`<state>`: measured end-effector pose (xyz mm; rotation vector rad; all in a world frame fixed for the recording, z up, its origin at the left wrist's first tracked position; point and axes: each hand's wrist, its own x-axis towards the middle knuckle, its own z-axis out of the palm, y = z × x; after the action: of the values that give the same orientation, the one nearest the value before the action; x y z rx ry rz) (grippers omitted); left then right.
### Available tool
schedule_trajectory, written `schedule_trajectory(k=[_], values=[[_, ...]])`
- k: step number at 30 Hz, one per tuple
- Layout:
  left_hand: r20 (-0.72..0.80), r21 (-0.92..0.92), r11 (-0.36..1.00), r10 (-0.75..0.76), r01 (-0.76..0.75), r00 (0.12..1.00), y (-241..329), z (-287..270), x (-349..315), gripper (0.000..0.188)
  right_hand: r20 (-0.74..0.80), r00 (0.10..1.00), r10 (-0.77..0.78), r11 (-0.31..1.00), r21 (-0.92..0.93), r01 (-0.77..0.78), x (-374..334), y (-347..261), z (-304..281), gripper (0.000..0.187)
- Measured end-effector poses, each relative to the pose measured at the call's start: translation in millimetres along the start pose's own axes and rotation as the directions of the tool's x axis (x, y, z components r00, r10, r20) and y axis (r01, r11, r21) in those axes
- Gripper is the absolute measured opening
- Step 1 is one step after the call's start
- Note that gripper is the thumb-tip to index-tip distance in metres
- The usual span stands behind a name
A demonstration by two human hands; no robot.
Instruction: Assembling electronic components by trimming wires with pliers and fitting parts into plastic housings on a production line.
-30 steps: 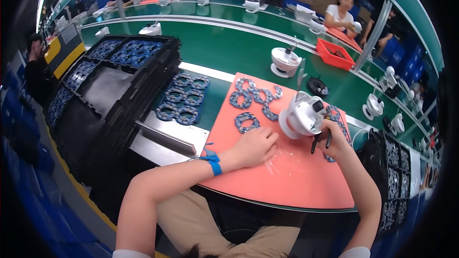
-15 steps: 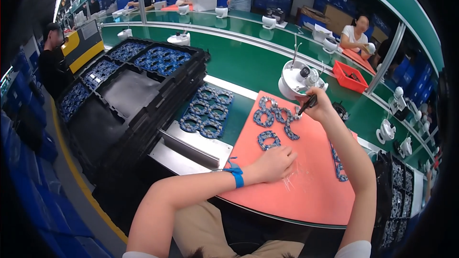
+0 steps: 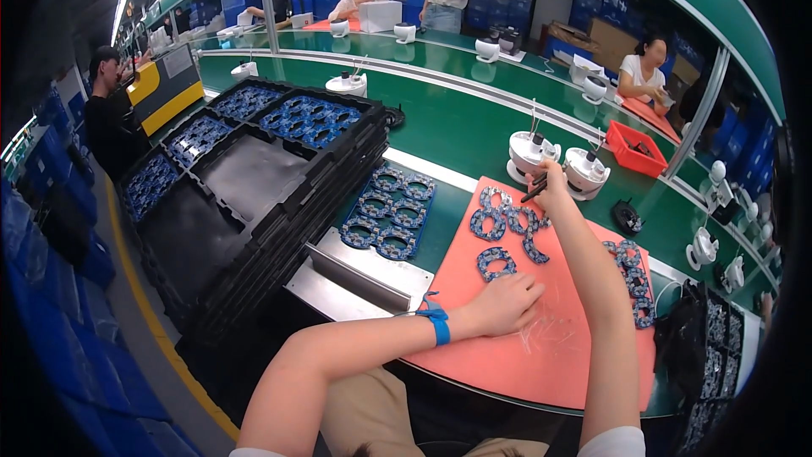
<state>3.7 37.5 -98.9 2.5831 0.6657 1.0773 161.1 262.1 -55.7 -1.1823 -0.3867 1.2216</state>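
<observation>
Head | right fingers (image 3: 548, 172) grasping black tool (image 3: 534, 193) | left fingers (image 3: 526, 284) curled, grip unclear, beside ring-shaped board (image 3: 485, 261)

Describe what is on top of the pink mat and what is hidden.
On the mat are blue boards, pale scraps and the left hand. Anything under that hand or behind the right forearm is covered and cannot be seen.

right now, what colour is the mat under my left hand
The mat is salmon pink, seen best in the head view.
</observation>
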Motion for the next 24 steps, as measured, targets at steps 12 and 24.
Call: schedule_trajectory(k=[12, 24], values=[[0.043, 0.004, 0.999, -0.045, 0.045, 0.998, 0.1, -5.3, 2.1, 0.018, 0.180, 0.975, -0.134, 0.968, -0.189, 0.168, -58.5, -57.9, -85.0, 0.019], [0.019, -0.029, 0.999, -0.025, 0.026, 1.000, 5.8, -2.1, 6.1, 0.015, 0.344, 0.646, -0.682, -0.185, -0.935, 0.303, 5.1, -75.8, -179.6, 0.045]])
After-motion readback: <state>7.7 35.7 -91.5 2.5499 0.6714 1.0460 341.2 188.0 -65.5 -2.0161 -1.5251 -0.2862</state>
